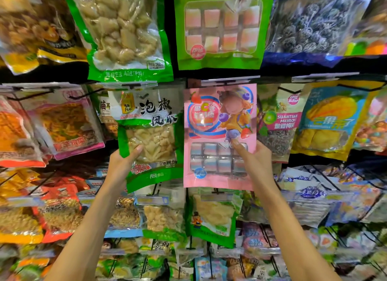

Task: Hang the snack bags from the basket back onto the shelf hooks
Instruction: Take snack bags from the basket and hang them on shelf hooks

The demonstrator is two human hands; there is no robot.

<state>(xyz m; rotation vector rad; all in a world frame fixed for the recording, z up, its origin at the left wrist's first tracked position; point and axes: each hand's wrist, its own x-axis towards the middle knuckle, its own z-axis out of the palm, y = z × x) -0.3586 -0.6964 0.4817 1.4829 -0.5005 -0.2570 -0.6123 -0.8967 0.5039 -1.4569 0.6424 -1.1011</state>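
Two snack bags are held up against the middle row of shelf hooks. My left hand (123,163) grips the lower left edge of a green and white bag of pale pickled pieces (149,132), thumb on its front. My right hand (254,161) holds the lower right edge of a pink candy bag (217,134) with a cartoon figure, thumb pressed on the front. Both bag tops reach the clear price strips (229,80) at the hook ends. Whether either bag hangs on a hook is hidden. No basket is in view.
Snack bags hang on black wire hooks all around: a green bag of pale pieces (123,31) and a green candy bag (222,27) above, a mango bag (328,121) to the right, orange bags (60,123) to the left, several more rows below.
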